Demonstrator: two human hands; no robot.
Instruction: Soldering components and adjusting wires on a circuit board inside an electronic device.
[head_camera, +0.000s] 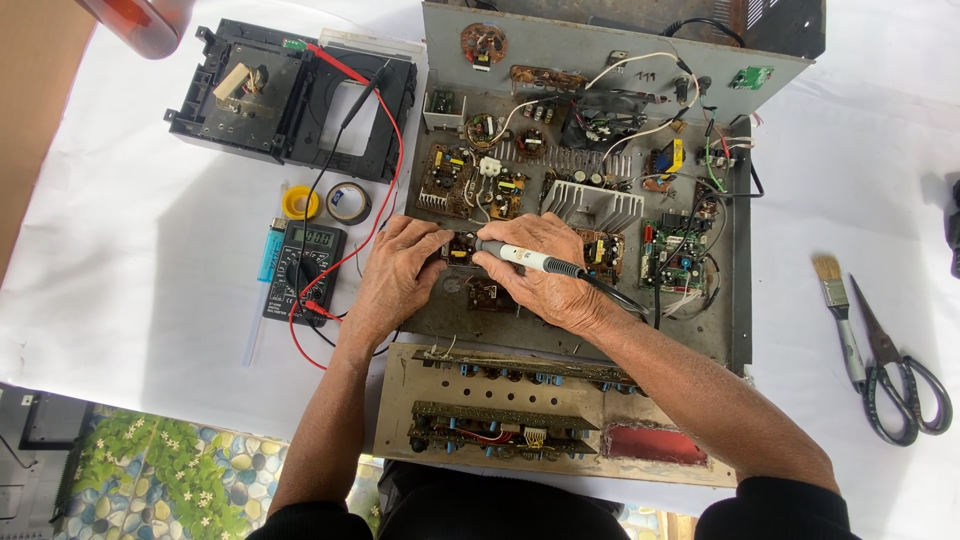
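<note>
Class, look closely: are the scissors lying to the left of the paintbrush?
No: the grey-handled metal scissors lie right of the pale-bristled paintbrush.

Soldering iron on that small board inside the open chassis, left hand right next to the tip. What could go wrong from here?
1. The left hand steadies the small board right beside the tip of the soldering iron held by the right hand; a slip could burn fingers.
2. Loose white wires and neighbouring boards crowd the chassis; the hot barrel might scorch insulation.
3. The iron's cord trails across the chassis and could snag.
</note>
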